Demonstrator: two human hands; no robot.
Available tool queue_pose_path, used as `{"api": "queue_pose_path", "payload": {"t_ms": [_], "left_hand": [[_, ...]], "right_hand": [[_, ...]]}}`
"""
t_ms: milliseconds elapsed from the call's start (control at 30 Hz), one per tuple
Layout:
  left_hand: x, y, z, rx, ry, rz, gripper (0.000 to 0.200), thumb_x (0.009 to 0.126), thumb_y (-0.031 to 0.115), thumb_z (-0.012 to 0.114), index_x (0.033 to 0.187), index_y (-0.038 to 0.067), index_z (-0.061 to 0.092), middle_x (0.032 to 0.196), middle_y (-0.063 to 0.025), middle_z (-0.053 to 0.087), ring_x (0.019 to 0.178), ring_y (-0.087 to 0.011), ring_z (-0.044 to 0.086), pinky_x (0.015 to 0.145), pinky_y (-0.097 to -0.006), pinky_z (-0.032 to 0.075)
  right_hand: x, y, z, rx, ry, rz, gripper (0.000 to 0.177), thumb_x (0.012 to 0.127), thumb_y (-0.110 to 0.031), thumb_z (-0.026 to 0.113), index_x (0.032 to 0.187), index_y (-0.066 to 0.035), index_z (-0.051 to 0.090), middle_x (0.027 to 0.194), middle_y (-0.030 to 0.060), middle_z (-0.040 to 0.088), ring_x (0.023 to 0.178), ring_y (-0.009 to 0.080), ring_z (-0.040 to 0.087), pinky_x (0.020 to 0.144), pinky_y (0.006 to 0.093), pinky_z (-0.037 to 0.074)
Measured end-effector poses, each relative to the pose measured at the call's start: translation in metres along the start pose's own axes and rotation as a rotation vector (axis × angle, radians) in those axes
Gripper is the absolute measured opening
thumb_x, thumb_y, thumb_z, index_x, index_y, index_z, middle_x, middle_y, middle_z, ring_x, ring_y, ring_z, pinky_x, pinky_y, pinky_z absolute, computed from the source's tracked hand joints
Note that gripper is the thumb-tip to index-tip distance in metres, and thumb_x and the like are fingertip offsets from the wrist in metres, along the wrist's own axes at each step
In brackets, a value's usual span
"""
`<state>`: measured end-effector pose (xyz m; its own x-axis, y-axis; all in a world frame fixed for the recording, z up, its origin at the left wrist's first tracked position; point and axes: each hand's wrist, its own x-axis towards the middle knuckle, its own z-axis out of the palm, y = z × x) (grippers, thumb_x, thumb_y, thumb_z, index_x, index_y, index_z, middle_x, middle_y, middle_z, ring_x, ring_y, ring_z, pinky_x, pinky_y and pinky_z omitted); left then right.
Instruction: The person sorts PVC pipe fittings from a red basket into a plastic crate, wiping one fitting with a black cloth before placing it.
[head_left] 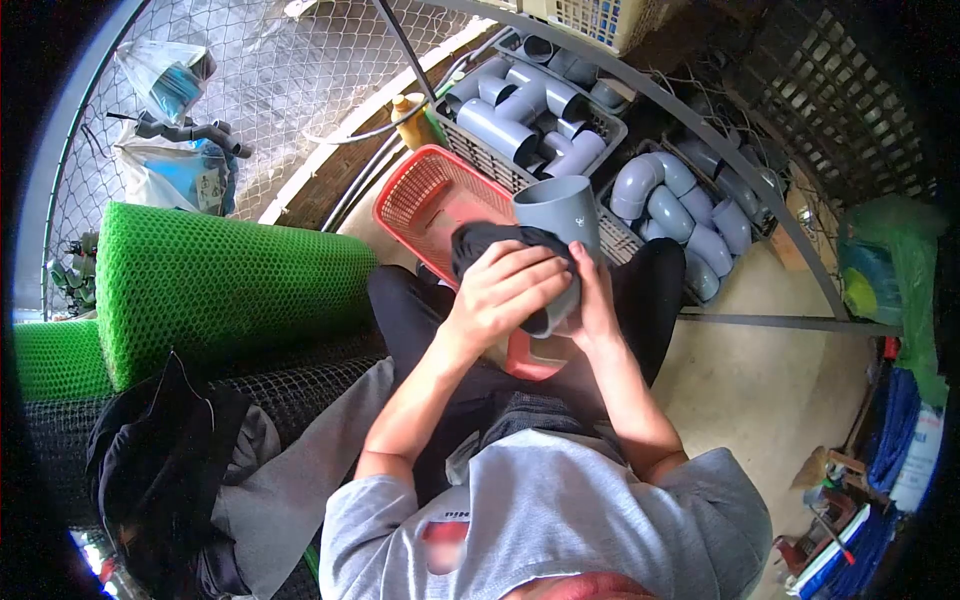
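A grey pipe fitting (556,204) with a wide round opening is held up over my lap. My left hand (490,290) presses a bunched black cloth (482,240) against the fitting's side, its fingers closed over the cloth. Around the right side of the fitting, my right hand (592,295) is wrapped, with the thumb near the cloth. Behind and partly under them is a red plastic basket (405,190) between my legs; part of its inside is hidden by the cloth and hands.
Crates of grey pipe fittings (495,130) stand ahead, beside a yellow bottle (410,122). A green mesh roll (230,290) and dark clothing (165,480) lie at left. Wire netting is at upper left. Tools (830,520) and blue rope (890,430) are at right.
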<state>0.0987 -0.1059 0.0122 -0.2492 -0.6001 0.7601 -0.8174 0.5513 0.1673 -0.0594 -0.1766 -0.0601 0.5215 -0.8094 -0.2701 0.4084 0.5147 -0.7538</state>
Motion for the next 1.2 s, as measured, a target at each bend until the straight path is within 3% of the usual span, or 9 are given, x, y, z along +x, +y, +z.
{"api": "queue_pose_path", "payload": {"t_ms": [133,200,400,567,733,767,867,1133,1200], "left_hand": [[-0.008,-0.011,0.016,-0.219,0.245,-0.196,0.033,0.071,-0.006,0.068,0.103,0.002,0.074,0.102,-0.0115,0.076,0.098,-0.0289,0.076,0.086,-0.0385,0.06],[-0.019,0.001,0.029,-0.309,0.4,-0.705,0.042,0.071,-0.018,0.064,0.108,-0.003,0.075,0.101,-0.0119,0.077,0.096,-0.0238,0.075,0.091,-0.0339,0.058],[-0.043,0.02,0.066,-0.783,0.379,-1.294,0.027,0.089,-0.001,0.068,0.116,-0.003,0.074,0.107,-0.007,0.076,0.098,-0.0146,0.069,0.09,-0.0308,0.055],[-0.056,0.02,0.059,-1.148,0.308,-1.467,0.022,0.093,0.002,0.065,0.112,-0.001,0.075,0.103,-0.0044,0.076,0.094,-0.0128,0.069,0.085,-0.0304,0.056],[-0.05,-0.002,0.023,-0.32,0.107,-0.914,0.044,0.081,-0.008,0.071,0.124,-0.006,0.07,0.111,-0.0187,0.077,0.107,-0.0266,0.075,0.094,-0.0353,0.057],[-0.042,-0.008,0.014,-0.2,0.112,-0.716,0.045,0.079,-0.007,0.071,0.124,-0.006,0.071,0.111,-0.0204,0.076,0.106,-0.0283,0.075,0.095,-0.0356,0.057],[-0.036,-0.013,0.013,-0.09,0.145,-0.465,0.044,0.08,-0.006,0.073,0.124,-0.004,0.071,0.114,-0.0195,0.076,0.105,-0.0269,0.076,0.096,-0.0356,0.057],[-0.04,0.042,0.087,-1.175,0.877,-1.584,0.042,0.099,0.018,0.07,0.135,-0.001,0.063,0.119,-0.0075,0.073,0.109,-0.021,0.07,0.098,-0.0367,0.055],[-0.047,0.047,0.081,-1.269,0.958,-1.532,0.036,0.097,0.011,0.07,0.131,-0.001,0.064,0.113,-0.0087,0.074,0.1,-0.0202,0.072,0.09,-0.0356,0.058]], "right_hand": [[-0.004,-0.001,0.005,0.163,0.004,0.03,0.06,0.099,-0.031,0.072,0.146,-0.005,0.044,0.128,0.0087,0.058,0.115,0.0181,0.061,0.094,0.0354,0.055],[-0.005,-0.004,0.013,0.176,-0.029,-0.093,0.067,0.096,-0.03,0.075,0.148,-0.007,0.041,0.129,0.0094,0.057,0.117,0.0197,0.06,0.096,0.037,0.054],[0.006,0.001,0.0,0.037,0.0,-0.305,0.097,0.073,-0.037,0.091,0.149,-0.005,0.039,0.134,0.0122,0.054,0.123,0.0242,0.056,0.102,0.0421,0.05],[0.006,0.016,-0.025,-0.188,-0.049,-0.42,0.114,0.066,-0.046,0.096,0.153,-0.003,0.035,0.139,0.0127,0.053,0.129,0.0247,0.052,0.11,0.0418,0.042],[0.015,0.006,-0.046,-0.456,-0.268,-0.297,0.118,0.067,-0.032,0.099,0.157,-0.002,0.029,0.142,0.0115,0.052,0.131,0.0256,0.052,0.114,0.0431,0.041],[0.017,-0.011,-0.024,-0.586,-0.296,-0.608,0.115,0.068,-0.04,0.096,0.156,0.001,0.033,0.143,0.0122,0.054,0.133,0.0265,0.053,0.115,0.0445,0.042],[0.013,0.0,-0.012,-0.51,-0.224,-0.629,0.113,0.07,-0.036,0.094,0.158,-0.001,0.031,0.147,0.0135,0.05,0.136,0.0281,0.05,0.117,0.0454,0.039],[0.022,-0.019,0.016,-0.454,-0.197,-0.748,0.092,0.071,-0.024,0.097,0.147,-0.005,0.048,0.139,0.0108,0.06,0.125,0.0256,0.058,0.111,0.0423,0.045],[0.033,-0.007,-0.012,-0.675,-0.194,-0.762,0.073,0.074,-0.019,0.093,0.136,-0.004,0.056,0.126,0.0084,0.063,0.114,0.0219,0.062,0.103,0.0389,0.05]]}}
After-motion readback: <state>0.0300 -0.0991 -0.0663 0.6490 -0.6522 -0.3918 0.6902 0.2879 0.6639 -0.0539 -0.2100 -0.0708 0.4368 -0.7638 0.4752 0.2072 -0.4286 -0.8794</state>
